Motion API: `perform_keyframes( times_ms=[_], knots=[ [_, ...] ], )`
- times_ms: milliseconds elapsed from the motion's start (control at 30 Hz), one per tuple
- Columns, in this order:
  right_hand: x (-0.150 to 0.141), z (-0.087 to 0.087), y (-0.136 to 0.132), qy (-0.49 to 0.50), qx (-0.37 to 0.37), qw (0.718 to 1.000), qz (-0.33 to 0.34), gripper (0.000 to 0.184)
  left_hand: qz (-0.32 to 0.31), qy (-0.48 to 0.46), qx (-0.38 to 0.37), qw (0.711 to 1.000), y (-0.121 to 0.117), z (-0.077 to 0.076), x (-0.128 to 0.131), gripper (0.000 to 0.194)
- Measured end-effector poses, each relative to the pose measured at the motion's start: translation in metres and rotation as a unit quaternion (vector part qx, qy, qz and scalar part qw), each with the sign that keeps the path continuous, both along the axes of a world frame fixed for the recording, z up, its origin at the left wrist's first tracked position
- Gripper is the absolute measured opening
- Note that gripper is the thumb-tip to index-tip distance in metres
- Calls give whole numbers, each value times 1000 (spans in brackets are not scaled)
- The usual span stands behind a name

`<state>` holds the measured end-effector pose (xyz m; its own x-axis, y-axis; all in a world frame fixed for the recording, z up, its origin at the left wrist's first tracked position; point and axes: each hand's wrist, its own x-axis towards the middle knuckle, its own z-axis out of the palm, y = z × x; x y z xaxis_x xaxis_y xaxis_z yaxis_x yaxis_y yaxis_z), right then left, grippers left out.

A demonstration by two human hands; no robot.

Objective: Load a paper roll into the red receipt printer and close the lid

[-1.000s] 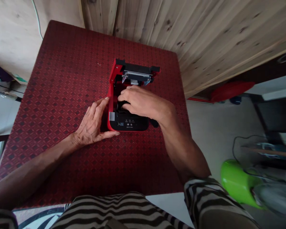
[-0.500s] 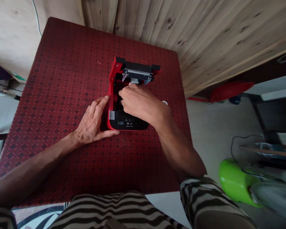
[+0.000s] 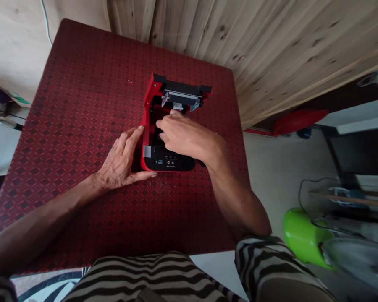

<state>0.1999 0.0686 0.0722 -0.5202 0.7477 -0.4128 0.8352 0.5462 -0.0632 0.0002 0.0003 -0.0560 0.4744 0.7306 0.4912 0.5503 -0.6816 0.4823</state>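
A red and black machine, which looks like a small label printer [image 3: 170, 161], stands on the table with its lid [image 3: 182, 89] raised. My left hand [image 3: 119, 161] lies along its left side, fingers stretched out and thumb at the front edge. Inside the open compartment are the curled fingers of my right hand [image 3: 185, 132]. The fingertips are partly hidden, and I cannot see what they hold, if anything. A grey sticker [image 3: 147, 151] is on the machine's front left corner. Under the raised lid hangs a metal and black mechanism [image 3: 181, 98].
The table [image 3: 88, 92] has a red patterned cover. A wood-plank wall [image 3: 208, 29] rises behind it. To the right, on a lower level, are a bright green tub [image 3: 302, 237], a fan-like round object [image 3: 355, 260] and a red rounded object [image 3: 299, 121].
The view has shifted slightly. My right wrist has moved a little, and the small white thing behind it is now almost hidden. My left hand stays against the machine.
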Motion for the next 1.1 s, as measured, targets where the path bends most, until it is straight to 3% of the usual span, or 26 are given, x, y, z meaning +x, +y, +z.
perform_keyframes(
  times_ms=[167,567,900,1100],
  knots=[
    [-1,-4,-4,6,35,999,-6,35,0,-2,-2,1000,0,0,0,120],
    [-6,0,-2,-1,32,999,-28,32,0,-4,8,1000,0,0,1,120],
    [13,2,8,54,-22,997,45,22,-5,-9,6,1000,0,1,2,116],
    [23,7,-7,95,29,995,32,19,-3,-1,3,1000,0,2,1,120]
  ],
)
